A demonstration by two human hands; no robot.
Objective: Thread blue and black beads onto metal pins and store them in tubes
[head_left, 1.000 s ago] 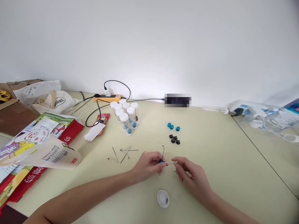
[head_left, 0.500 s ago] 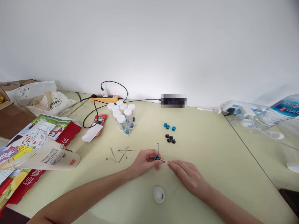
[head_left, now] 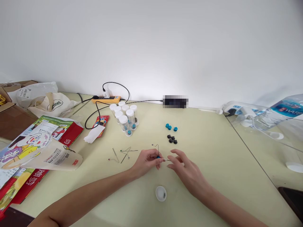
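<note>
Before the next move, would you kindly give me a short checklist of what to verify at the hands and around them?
1. Blue piece secured in the left hand: ok, pinched there.
2. Right hand gripping the thin rod: cannot tell; it is at the rod's end, but contact is unclear.
3. Rod seated in the blue piece: cannot tell, too small and partly hidden.
4. White dish upright: ok, small dark bits inside.
5. Loose blue pieces apart from the black pieces: ok, separate groups.
6. Bent wires lying clear of one another: not ok, some cross.

Blue knobs (head_left: 175, 129): glossy, metallic-looking. Black pieces (head_left: 175, 142): matt. Bent rods (head_left: 134, 150): shiny metal. Tote (head_left: 46, 108): matt cloth.
</note>
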